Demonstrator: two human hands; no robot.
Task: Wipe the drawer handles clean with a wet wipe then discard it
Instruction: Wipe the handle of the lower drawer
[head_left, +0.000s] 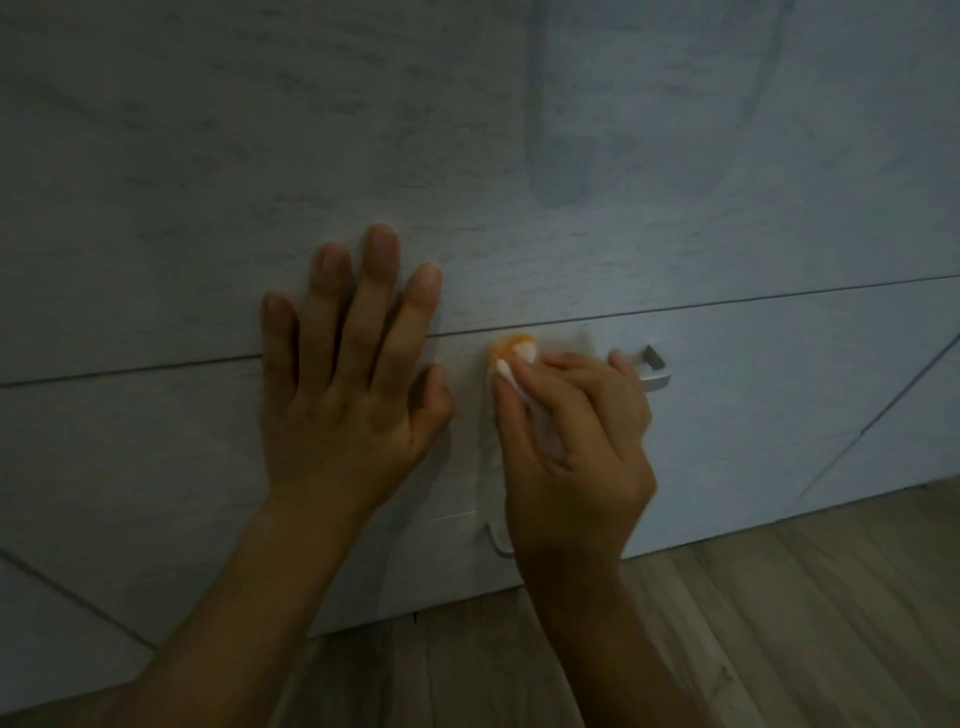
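Note:
My right hand grips a white wet wipe, stained orange at its tip, and holds it on a silver drawer handle. Only the handle's right end shows past my fingers. My left hand lies flat with spread fingers on the pale wood-grain drawer front, across the seam between two drawers. A second silver handle on the drawer below peeks out beside my right wrist, mostly hidden.
The cabinet front fills the upper view, in dim light. A wood-plank floor runs along the cabinet's base at the lower right.

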